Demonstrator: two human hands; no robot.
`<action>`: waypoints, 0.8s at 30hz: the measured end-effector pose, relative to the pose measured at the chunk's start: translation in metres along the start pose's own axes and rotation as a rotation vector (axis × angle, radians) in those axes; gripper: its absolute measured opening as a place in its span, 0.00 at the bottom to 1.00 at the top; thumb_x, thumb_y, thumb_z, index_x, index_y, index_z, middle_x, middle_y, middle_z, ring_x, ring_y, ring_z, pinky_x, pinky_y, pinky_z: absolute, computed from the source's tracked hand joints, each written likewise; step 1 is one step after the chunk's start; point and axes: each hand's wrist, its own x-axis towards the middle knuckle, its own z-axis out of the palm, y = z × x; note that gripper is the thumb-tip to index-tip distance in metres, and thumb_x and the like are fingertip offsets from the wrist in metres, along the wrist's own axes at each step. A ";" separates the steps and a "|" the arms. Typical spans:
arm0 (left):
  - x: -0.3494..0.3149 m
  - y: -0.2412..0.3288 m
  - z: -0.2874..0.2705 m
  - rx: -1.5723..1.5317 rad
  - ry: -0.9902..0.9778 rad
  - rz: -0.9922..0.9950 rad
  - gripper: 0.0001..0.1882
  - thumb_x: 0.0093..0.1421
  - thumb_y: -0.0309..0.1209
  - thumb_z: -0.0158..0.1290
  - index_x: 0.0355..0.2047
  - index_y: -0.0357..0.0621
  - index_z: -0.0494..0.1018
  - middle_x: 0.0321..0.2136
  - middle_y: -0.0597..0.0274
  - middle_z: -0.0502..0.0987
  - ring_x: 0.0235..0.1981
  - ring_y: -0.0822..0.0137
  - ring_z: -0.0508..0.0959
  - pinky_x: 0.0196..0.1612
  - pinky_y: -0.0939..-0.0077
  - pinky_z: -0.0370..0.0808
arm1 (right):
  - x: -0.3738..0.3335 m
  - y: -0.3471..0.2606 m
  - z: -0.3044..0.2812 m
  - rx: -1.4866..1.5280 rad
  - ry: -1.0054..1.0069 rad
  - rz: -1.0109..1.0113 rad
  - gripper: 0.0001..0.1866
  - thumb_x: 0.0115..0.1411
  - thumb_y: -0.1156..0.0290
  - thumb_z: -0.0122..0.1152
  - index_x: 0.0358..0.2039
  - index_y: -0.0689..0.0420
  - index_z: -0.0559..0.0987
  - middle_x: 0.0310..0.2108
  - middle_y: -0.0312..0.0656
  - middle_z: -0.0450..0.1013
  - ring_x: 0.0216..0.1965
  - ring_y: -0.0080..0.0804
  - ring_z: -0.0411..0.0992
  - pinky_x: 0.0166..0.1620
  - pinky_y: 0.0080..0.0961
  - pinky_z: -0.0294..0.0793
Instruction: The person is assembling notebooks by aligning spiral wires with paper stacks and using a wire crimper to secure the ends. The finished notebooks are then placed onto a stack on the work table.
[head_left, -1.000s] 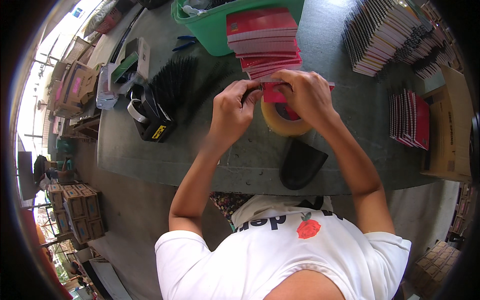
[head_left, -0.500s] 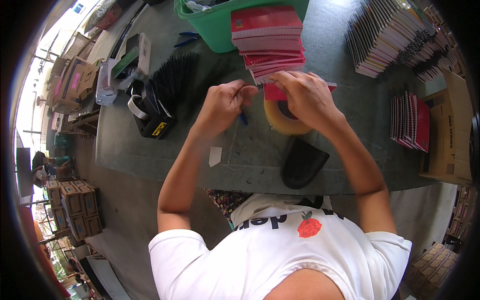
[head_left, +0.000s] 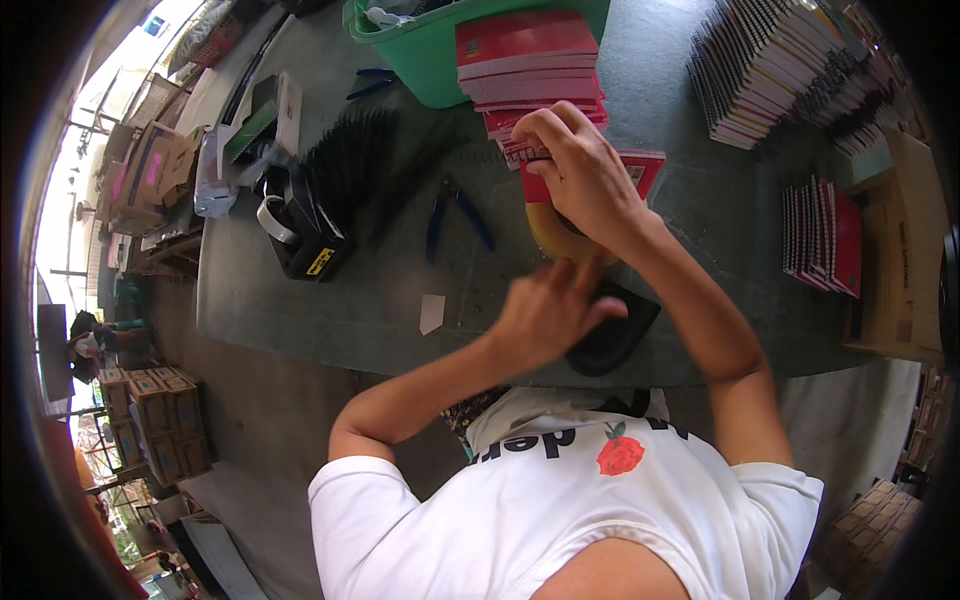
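One red notebook [head_left: 648, 172], half hidden, pinched by right hand [head_left: 588, 175]; left hand [head_left: 545, 310] blurred, grip spread, contact unclear

Left-side glare (left hand [head_left: 545, 315] blurred)

Table [head_left: 300, 320], my left: black tape dispenser [head_left: 308, 242]
Table, ahead of me: green plastic tub [head_left: 430, 68]
My right: open cardboard box [head_left: 885, 265]
Floor [head_left: 275, 430], my left: stacked brown cartons [head_left: 160, 415]

floor: grey [head_left: 270, 430] | table: dark green [head_left: 370, 310] | daylight [head_left: 72, 190]: bright, left
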 end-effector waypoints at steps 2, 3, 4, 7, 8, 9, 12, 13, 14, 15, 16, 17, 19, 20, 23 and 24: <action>-0.005 -0.001 0.013 -0.101 0.080 0.146 0.18 0.52 0.34 0.58 0.41 0.41 0.69 0.40 0.47 0.69 0.42 0.51 0.73 0.38 0.64 0.74 | 0.000 0.003 -0.009 -0.080 -0.072 0.026 0.11 0.47 0.80 0.61 0.33 0.59 0.74 0.32 0.44 0.72 0.35 0.43 0.73 0.41 0.35 0.72; -0.005 -0.008 0.014 -0.137 0.062 0.138 0.18 0.52 0.33 0.58 0.41 0.41 0.69 0.42 0.47 0.68 0.41 0.51 0.73 0.38 0.65 0.75 | 0.000 0.005 -0.017 -0.117 -0.110 0.036 0.11 0.47 0.80 0.61 0.33 0.59 0.74 0.32 0.44 0.72 0.34 0.44 0.73 0.41 0.35 0.72; -0.003 -0.014 0.010 -0.178 0.047 0.133 0.18 0.51 0.32 0.59 0.41 0.41 0.68 0.44 0.46 0.66 0.41 0.51 0.73 0.39 0.66 0.75 | -0.001 0.004 -0.034 -0.170 -0.189 0.117 0.10 0.47 0.81 0.62 0.32 0.61 0.75 0.29 0.44 0.74 0.33 0.37 0.76 0.40 0.31 0.75; 0.011 -0.015 -0.073 -0.155 0.310 0.117 0.19 0.48 0.26 0.57 0.41 0.40 0.66 0.38 0.46 0.67 0.41 0.51 0.72 0.35 0.66 0.76 | -0.023 0.043 -0.079 0.130 -0.257 0.367 0.10 0.49 0.77 0.64 0.34 0.61 0.78 0.30 0.45 0.77 0.33 0.32 0.77 0.36 0.26 0.76; 0.014 -0.021 -0.086 -0.212 0.422 0.054 0.20 0.47 0.24 0.56 0.42 0.40 0.66 0.36 0.47 0.68 0.40 0.52 0.73 0.36 0.66 0.76 | -0.029 0.053 -0.079 0.378 -0.223 0.420 0.10 0.49 0.78 0.64 0.35 0.62 0.79 0.31 0.44 0.77 0.33 0.30 0.77 0.37 0.24 0.77; 0.019 -0.029 -0.098 -0.284 0.531 0.002 0.22 0.46 0.23 0.55 0.43 0.41 0.66 0.34 0.49 0.69 0.38 0.53 0.73 0.37 0.66 0.75 | -0.042 0.065 -0.073 0.620 -0.179 0.483 0.10 0.50 0.78 0.64 0.36 0.62 0.79 0.31 0.43 0.78 0.33 0.28 0.76 0.37 0.22 0.77; 0.018 -0.029 -0.094 0.016 0.225 0.107 0.27 0.46 0.21 0.53 0.50 0.42 0.65 0.33 0.53 0.73 0.37 0.59 0.76 0.37 0.68 0.76 | -0.052 0.071 -0.050 0.940 -0.099 0.518 0.12 0.52 0.79 0.63 0.39 0.62 0.79 0.33 0.40 0.77 0.34 0.24 0.75 0.40 0.19 0.77; 0.016 -0.027 -0.088 0.187 0.008 0.174 0.29 0.46 0.20 0.53 0.52 0.42 0.65 0.33 0.55 0.74 0.37 0.61 0.76 0.36 0.69 0.76 | -0.054 0.069 -0.045 0.977 -0.079 0.517 0.12 0.53 0.80 0.63 0.40 0.62 0.79 0.34 0.39 0.77 0.35 0.23 0.75 0.41 0.19 0.77; 0.017 -0.031 -0.091 0.054 0.094 0.247 0.29 0.48 0.20 0.54 0.54 0.47 0.67 0.33 0.56 0.75 0.35 0.62 0.77 0.38 0.70 0.76 | -0.055 0.069 -0.042 0.978 -0.057 0.520 0.12 0.53 0.79 0.63 0.40 0.62 0.79 0.34 0.38 0.77 0.35 0.23 0.75 0.41 0.19 0.77; 0.019 -0.032 -0.098 -0.008 0.292 0.205 0.28 0.49 0.20 0.55 0.52 0.48 0.69 0.33 0.55 0.75 0.35 0.61 0.77 0.38 0.69 0.76 | -0.057 0.069 -0.040 0.978 -0.034 0.524 0.12 0.52 0.79 0.63 0.40 0.62 0.79 0.34 0.38 0.77 0.35 0.22 0.74 0.41 0.19 0.77; 0.025 -0.027 -0.113 -0.067 0.489 0.166 0.26 0.49 0.21 0.56 0.51 0.49 0.71 0.33 0.54 0.75 0.35 0.59 0.77 0.39 0.69 0.75 | -0.058 0.067 -0.039 0.978 -0.007 0.525 0.13 0.52 0.79 0.63 0.40 0.62 0.79 0.35 0.38 0.77 0.36 0.22 0.74 0.42 0.19 0.76; 0.031 -0.035 -0.114 -0.009 0.586 0.194 0.24 0.49 0.22 0.57 0.49 0.49 0.72 0.34 0.54 0.76 0.35 0.59 0.77 0.39 0.69 0.75 | -0.059 0.065 -0.038 0.987 -0.012 0.530 0.12 0.52 0.79 0.63 0.40 0.62 0.79 0.35 0.38 0.77 0.36 0.22 0.74 0.42 0.19 0.76; 0.032 -0.043 -0.106 0.041 0.546 0.172 0.21 0.49 0.22 0.58 0.46 0.47 0.74 0.36 0.53 0.77 0.36 0.60 0.77 0.41 0.70 0.75 | -0.059 0.061 -0.040 1.003 -0.037 0.528 0.12 0.52 0.80 0.63 0.39 0.63 0.79 0.35 0.39 0.77 0.36 0.22 0.74 0.42 0.19 0.76; 0.028 -0.036 -0.094 0.024 0.405 0.136 0.21 0.49 0.21 0.58 0.46 0.45 0.75 0.37 0.54 0.77 0.36 0.61 0.77 0.41 0.71 0.75 | -0.059 0.060 -0.040 0.990 -0.034 0.531 0.12 0.53 0.80 0.62 0.39 0.63 0.79 0.35 0.39 0.77 0.36 0.22 0.74 0.43 0.19 0.76; 0.036 -0.030 -0.100 -0.047 0.571 0.192 0.19 0.48 0.22 0.59 0.43 0.45 0.76 0.37 0.54 0.77 0.36 0.61 0.77 0.42 0.72 0.74 | -0.066 0.061 -0.037 0.969 0.004 0.525 0.12 0.53 0.81 0.61 0.40 0.63 0.79 0.35 0.39 0.77 0.36 0.22 0.74 0.43 0.19 0.76; 0.041 -0.032 -0.105 -0.013 0.710 0.184 0.19 0.48 0.22 0.59 0.43 0.46 0.76 0.37 0.54 0.77 0.36 0.61 0.77 0.42 0.71 0.74 | -0.069 0.062 -0.035 0.969 0.023 0.506 0.12 0.54 0.81 0.61 0.40 0.63 0.79 0.35 0.40 0.77 0.36 0.22 0.74 0.43 0.19 0.76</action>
